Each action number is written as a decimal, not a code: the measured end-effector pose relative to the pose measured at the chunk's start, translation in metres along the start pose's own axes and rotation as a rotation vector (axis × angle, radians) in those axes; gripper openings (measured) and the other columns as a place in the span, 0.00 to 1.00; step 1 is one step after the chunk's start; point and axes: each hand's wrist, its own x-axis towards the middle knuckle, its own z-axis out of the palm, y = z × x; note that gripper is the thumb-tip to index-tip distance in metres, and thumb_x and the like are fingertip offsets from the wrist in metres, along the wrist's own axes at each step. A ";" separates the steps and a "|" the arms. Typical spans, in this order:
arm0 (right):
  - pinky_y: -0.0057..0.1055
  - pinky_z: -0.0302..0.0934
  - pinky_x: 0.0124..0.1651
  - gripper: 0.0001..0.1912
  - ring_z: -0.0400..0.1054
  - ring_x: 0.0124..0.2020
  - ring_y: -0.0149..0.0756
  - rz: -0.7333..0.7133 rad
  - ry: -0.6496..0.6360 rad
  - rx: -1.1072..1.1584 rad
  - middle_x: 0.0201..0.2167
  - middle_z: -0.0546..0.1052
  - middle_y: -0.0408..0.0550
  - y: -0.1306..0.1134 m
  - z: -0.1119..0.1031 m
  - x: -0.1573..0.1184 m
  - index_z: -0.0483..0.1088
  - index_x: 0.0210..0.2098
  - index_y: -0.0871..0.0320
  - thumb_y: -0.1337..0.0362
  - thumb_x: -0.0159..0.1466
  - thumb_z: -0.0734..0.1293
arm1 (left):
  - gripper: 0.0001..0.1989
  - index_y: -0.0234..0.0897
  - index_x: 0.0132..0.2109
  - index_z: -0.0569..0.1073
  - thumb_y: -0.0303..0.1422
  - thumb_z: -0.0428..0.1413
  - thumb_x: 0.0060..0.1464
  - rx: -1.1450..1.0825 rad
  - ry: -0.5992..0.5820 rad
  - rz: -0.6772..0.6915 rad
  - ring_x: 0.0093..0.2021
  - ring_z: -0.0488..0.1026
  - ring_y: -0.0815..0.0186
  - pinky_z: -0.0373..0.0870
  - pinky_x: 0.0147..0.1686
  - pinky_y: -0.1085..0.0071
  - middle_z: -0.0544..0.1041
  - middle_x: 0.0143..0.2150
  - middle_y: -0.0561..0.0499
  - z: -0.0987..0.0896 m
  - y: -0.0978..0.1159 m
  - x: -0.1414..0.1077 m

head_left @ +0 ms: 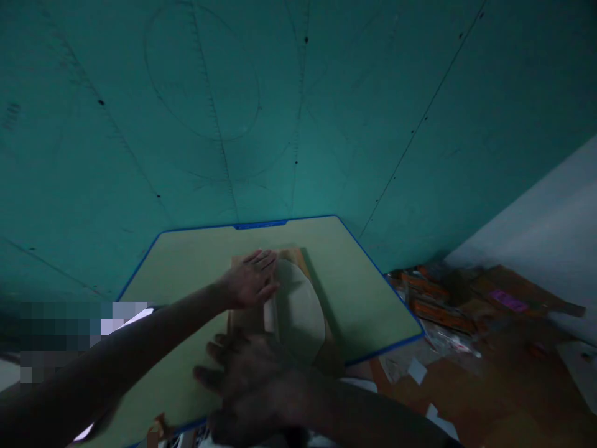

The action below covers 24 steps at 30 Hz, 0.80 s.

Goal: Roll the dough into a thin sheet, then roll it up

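A thin, pale, rounded sheet that looks like dough or clay lies on a wooden board. Along its straight left side runs a narrow white strip, perhaps a rolled or folded edge. My left hand rests at the far end of this strip, palm down and fingers stretched out. Closer to me, my right hand is over the near part of the board with its fingers spread. It is dark and somewhat blurred, and it hides the near end of the sheet and strip. I see nothing held in either hand.
Under the board is a pale yellow-green table top with blue edging. A green wall with pencil marks rises behind it. On the floor at right lie cardboard, plastic wrapping and paper scraps.
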 end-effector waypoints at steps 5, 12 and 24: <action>0.54 0.55 0.66 0.27 0.56 0.69 0.49 0.000 0.090 -0.004 0.67 0.66 0.61 0.022 0.010 -0.032 0.59 0.66 0.61 0.53 0.74 0.58 | 0.41 0.22 0.70 0.59 0.54 0.36 0.68 -0.028 -0.151 -0.067 0.75 0.50 0.49 0.47 0.72 0.53 0.59 0.72 0.32 -0.018 0.049 0.061; 0.49 0.44 0.73 0.26 0.44 0.74 0.47 0.076 0.131 0.164 0.72 0.59 0.55 0.033 -0.013 -0.088 0.62 0.66 0.59 0.55 0.72 0.61 | 0.46 0.22 0.70 0.59 0.60 0.35 0.66 -0.151 -0.180 -0.155 0.75 0.50 0.47 0.50 0.71 0.51 0.59 0.72 0.32 -0.013 0.116 0.127; 0.45 0.57 0.58 0.24 0.65 0.55 0.46 0.019 -0.016 0.225 0.54 0.75 0.53 0.029 -0.006 -0.047 0.66 0.61 0.56 0.51 0.70 0.63 | 0.41 0.29 0.69 0.63 0.56 0.32 0.68 -0.160 0.012 -0.240 0.74 0.53 0.48 0.51 0.70 0.50 0.62 0.72 0.37 -0.013 0.083 0.084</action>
